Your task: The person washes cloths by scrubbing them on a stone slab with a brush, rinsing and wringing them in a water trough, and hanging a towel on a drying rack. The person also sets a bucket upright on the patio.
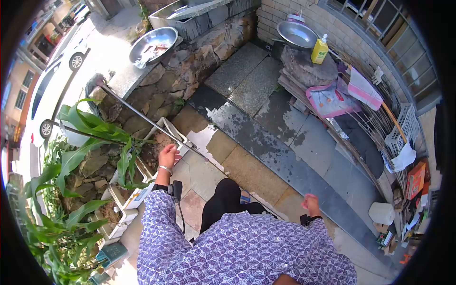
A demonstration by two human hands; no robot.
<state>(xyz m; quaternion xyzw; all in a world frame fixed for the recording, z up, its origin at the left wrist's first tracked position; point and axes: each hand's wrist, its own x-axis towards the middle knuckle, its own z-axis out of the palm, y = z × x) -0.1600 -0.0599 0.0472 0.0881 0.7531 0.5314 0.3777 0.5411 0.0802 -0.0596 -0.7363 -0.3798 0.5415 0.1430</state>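
My left hand (169,156), with a bracelet on its wrist, is just below a long metal pole (142,115) but does not appear to grip it. Its fingers are loosely bent and apart, with nothing visible in them. The pole slants from the stone wall over a white planter edge (172,131). At my right side, over the paving, my right hand (311,204) hangs with its fingers partly curled and apart. I see nothing in it. The right hand is small in view, so its finger detail is limited.
Wet paving (237,123) lies ahead. A metal basin (164,35) with items rests on the stone wall (164,78). Another basin (297,33) stands near a yellow bottle (319,50). Stacked sticks and a white basket (403,130) line the right; leafy plants (76,126) the left.
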